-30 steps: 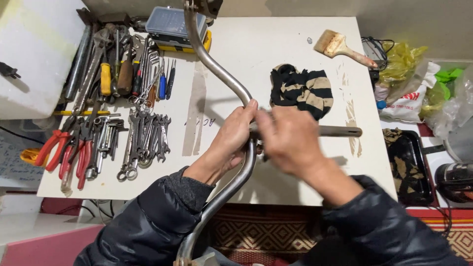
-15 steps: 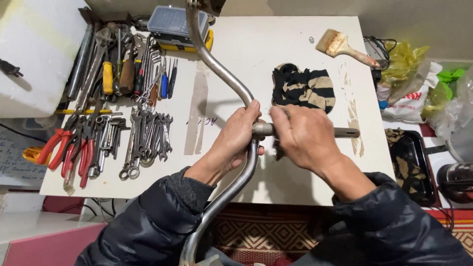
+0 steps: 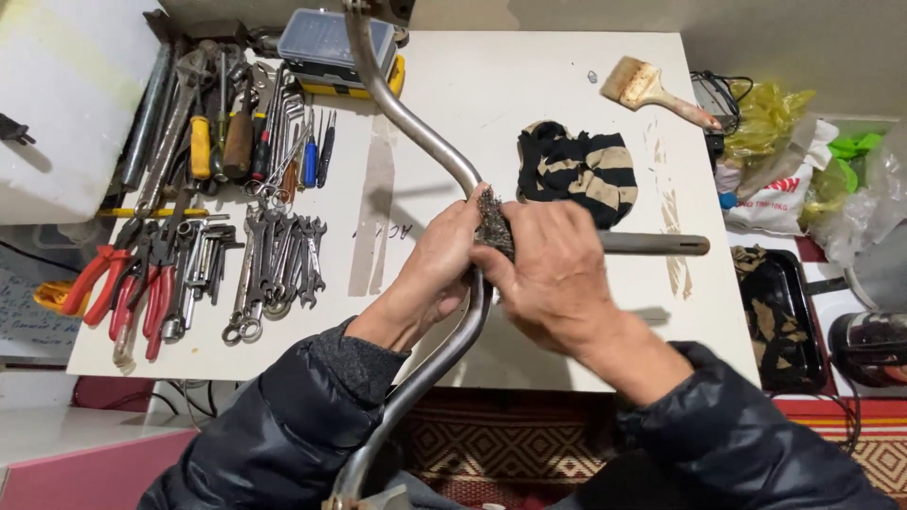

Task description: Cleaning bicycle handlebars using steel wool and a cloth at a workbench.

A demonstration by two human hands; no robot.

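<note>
Scrubbing seems underway: right hand pinches steel wool against handlebar. Beside it, left hand wraps the bend; next stroke needs firm pressure.

White printed bag and yellow bag at table's right edge.

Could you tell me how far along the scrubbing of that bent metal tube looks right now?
In hand: the left hand grips the curved tube at its junction while the right hand presses a steel wool pad there. Done: hard to judge; the upper bend looks fairly shiny. Left: the straight stem looks dull, and the paintbrush lies unused.
</note>
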